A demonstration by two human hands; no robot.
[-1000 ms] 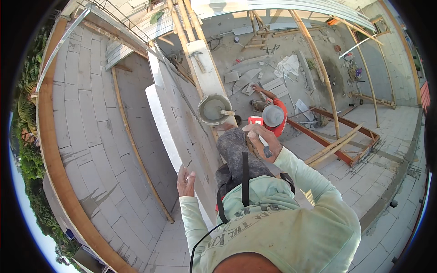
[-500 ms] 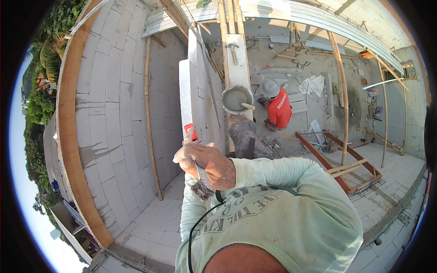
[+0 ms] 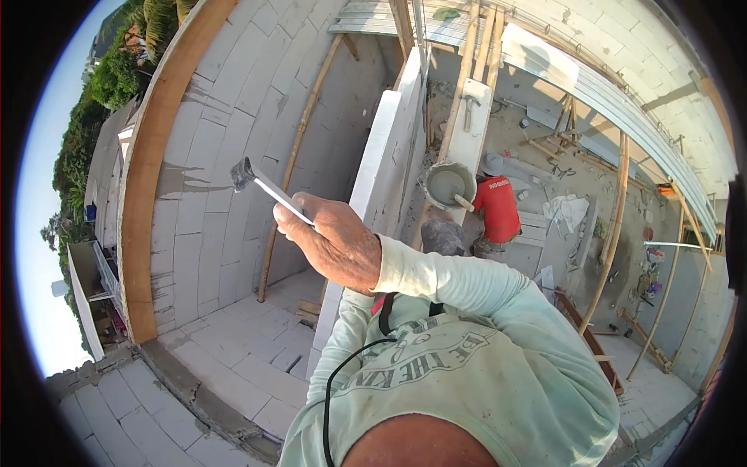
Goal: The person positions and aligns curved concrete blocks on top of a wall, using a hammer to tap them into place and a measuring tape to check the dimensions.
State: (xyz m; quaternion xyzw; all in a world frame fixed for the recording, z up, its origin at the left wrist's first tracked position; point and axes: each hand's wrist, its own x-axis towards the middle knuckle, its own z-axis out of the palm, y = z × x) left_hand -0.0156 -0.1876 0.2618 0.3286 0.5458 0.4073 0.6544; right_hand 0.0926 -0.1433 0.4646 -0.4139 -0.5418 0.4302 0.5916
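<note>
White block walls are rising around a building site seen from above. Near the middle, the right hand [image 3: 336, 243] is lifting, its fingers [image 3: 289, 222] closing around a trowel [image 3: 268, 190] whose blade is pointing far left. Farther right, a bucket [image 3: 447, 185] is sitting on a plank [image 3: 473, 128]. I cannot see the left hand.

I see a grey bucket [image 3: 449, 185] of mortar sitting on top of the white block wall [image 3: 387, 167], with a hammer [image 3: 469, 109] lying farther along it. Below, a person in a red shirt [image 3: 498, 208] crouches on the littered floor [image 3: 545, 179], and wooden poles [image 3: 292, 167] lean against the walls.
</note>
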